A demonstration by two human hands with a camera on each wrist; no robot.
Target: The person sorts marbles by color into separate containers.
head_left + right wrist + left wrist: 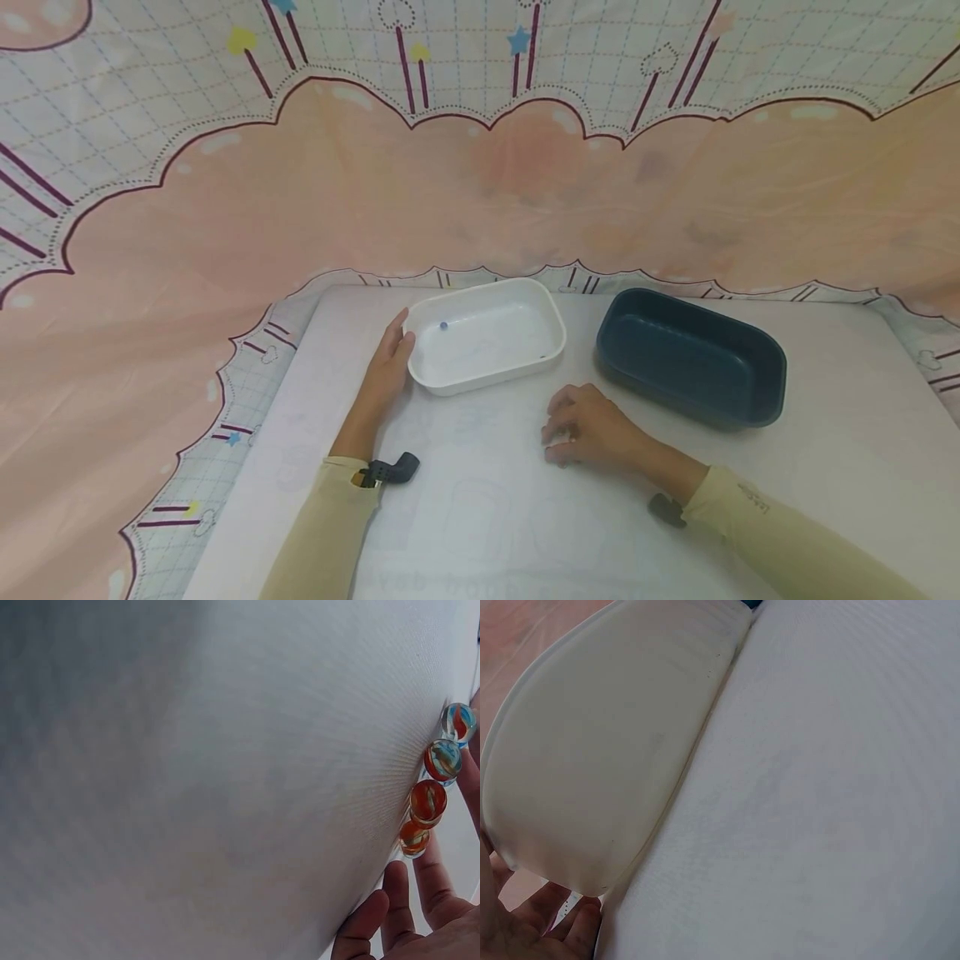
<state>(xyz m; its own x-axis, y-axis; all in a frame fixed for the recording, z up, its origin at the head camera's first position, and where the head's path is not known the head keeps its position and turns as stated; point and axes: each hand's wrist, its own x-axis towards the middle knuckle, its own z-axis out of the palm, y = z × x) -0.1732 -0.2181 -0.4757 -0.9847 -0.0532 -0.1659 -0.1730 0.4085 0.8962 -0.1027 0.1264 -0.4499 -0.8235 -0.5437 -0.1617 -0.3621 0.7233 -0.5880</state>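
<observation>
My left hand (387, 358) holds the left end of a white tray (483, 385), thumb at the rim and the other fingers along the outside. A small blue ball (443, 326) lies inside the tray. In the left wrist view, the fingers (581, 934) show at the lower corner of the tray wall (607, 750). Just in front of the tray, my right hand (596, 427) is low over the tabletop with its fingers curled. Several glass marbles (428, 802) with orange, red and blue swirls are in a row among its fingers (439, 892); the head view mostly hides them.
A dark blue tray (693, 392) stands to the right of the white one, beyond my right hand. Both stand on a white tabletop (465, 500). Patterned peach-and-white cloth (450, 200) hangs behind the table and runs down its left side.
</observation>
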